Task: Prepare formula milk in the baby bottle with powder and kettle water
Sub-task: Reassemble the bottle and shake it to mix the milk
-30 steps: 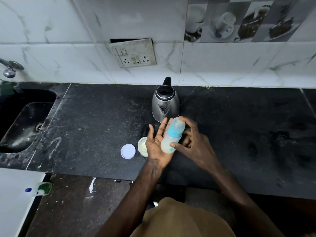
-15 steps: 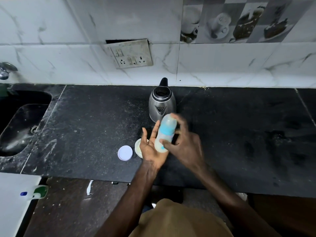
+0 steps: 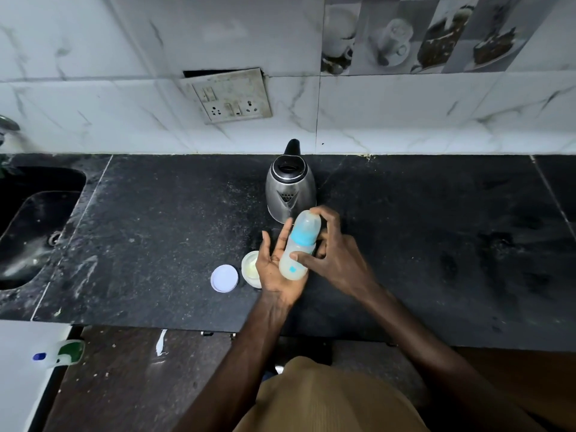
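Bottle (image 3: 299,247) is sitting between both hands, over the desk (image 3: 156,244); can't tell if it's clear of the surface. It's tilting, with the capped end pointing away toward the kettle (image 3: 290,188) and the base toward the person. Blue collar, pale milky content in the lower part.

Left hand (image 3: 276,269) is lying flat and open, palm facing right, fingers straight and pointing away. Bottle is resting against palm and fingers, with no curl round it.

Right hand (image 3: 333,257) is gripping the bottle from the other side, thumb pressing across the lower body and fingers curling over the cap end.

Kettle is standing just behind the hands, spout facing the person, handle toward the wall. Open tub (image 3: 251,268) is sitting on the desk just left of the left hand, partly hidden by it. Its lid (image 3: 224,278) is lying flat beside it, further left. Sink (image 3: 31,226) is sitting far left, well apart.
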